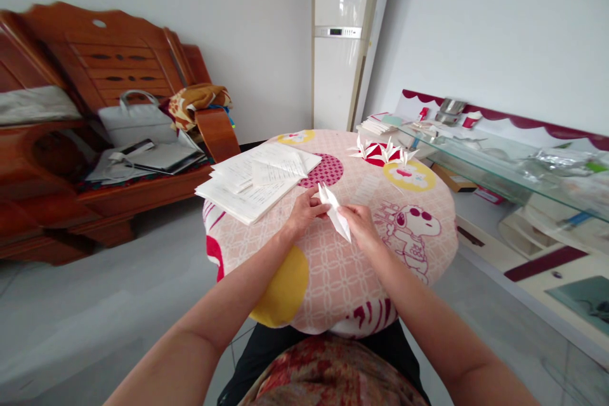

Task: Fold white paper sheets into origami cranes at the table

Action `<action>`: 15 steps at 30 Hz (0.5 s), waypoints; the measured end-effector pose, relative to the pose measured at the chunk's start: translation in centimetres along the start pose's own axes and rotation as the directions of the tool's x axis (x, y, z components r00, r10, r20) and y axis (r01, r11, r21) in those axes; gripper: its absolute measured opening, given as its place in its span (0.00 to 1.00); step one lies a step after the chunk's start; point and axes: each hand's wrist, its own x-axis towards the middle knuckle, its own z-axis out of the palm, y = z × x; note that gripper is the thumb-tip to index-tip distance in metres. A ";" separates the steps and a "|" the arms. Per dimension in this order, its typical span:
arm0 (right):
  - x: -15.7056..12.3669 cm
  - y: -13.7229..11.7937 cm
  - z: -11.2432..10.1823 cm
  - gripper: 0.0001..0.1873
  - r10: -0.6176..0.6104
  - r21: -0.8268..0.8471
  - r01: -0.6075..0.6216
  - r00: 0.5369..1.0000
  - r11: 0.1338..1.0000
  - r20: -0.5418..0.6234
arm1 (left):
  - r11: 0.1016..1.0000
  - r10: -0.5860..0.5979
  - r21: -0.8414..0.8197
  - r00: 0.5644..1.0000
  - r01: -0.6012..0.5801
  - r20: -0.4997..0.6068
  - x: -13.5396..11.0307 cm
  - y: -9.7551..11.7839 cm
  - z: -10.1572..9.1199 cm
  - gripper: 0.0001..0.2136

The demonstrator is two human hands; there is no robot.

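Note:
A folded white origami paper [335, 210], long and pointed at its ends, is held between my two hands above the round table. My left hand [307, 210] pinches its left side, with thumb and fingers closed on it. On the other side, my right hand [358, 222] grips the paper's right edge between thumb and fingers. Several finished white paper cranes [387, 151] stand in a group at the table's far right. A stack of written paper sheets [252, 187] lies to the left of my hands.
A patterned pink cloth [328, 266] covers the round table. On the right stands a glass-topped cabinet [514, 171] with cups and packets. A wooden bench [118, 63] carrying a grey bag [136, 117] is at the left. A tall white air conditioner [335, 70] stands behind.

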 end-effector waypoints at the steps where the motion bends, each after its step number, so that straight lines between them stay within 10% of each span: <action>1: 0.0 -0.1 -0.1 0.16 -0.035 -0.010 0.035 0.999 0.999 -0.004 | 1.000 -0.007 0.009 1.000 0.007 0.002 0.0 0.0 -0.1 0.34; 9: -0.2 -1.0 -0.9 0.12 0.185 -0.089 -0.176 0.978 0.980 0.093 | 0.995 -0.044 0.091 0.999 0.043 0.013 0.4 -0.7 -0.1 0.42; 15: 0.0 -1.5 -1.8 0.18 0.140 -0.627 -0.054 0.986 0.778 0.089 | 0.914 -0.072 0.400 0.997 0.073 -0.019 0.5 -1.5 0.7 0.37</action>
